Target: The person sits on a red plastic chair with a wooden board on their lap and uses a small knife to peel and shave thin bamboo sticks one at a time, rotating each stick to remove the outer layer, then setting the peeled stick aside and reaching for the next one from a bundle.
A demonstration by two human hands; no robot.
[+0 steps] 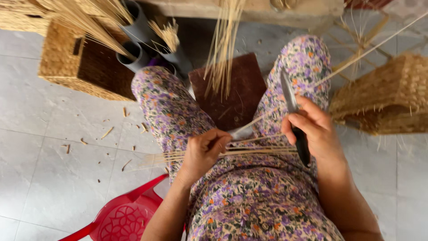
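Note:
I sit with floral-patterned trousers over my knees. My right hand (314, 129) is closed on a knife (290, 96) with a black handle, its grey blade pointing up and away. A long thin cane strip (356, 58) runs from my left hand past the blade to the upper right. My left hand (203, 149) pinches the near end of that strip over my lap. Several cut strips (263, 151) lie flat across my thighs between the two hands.
A dark brown board (236, 96) lies on the floor between my knees. Woven baskets stand at the upper left (76, 67) and right (388, 96). Grey pipes (138, 42) hold bundles of straw. A red plastic stool (122, 216) sits at my lower left. Chips litter the tiles.

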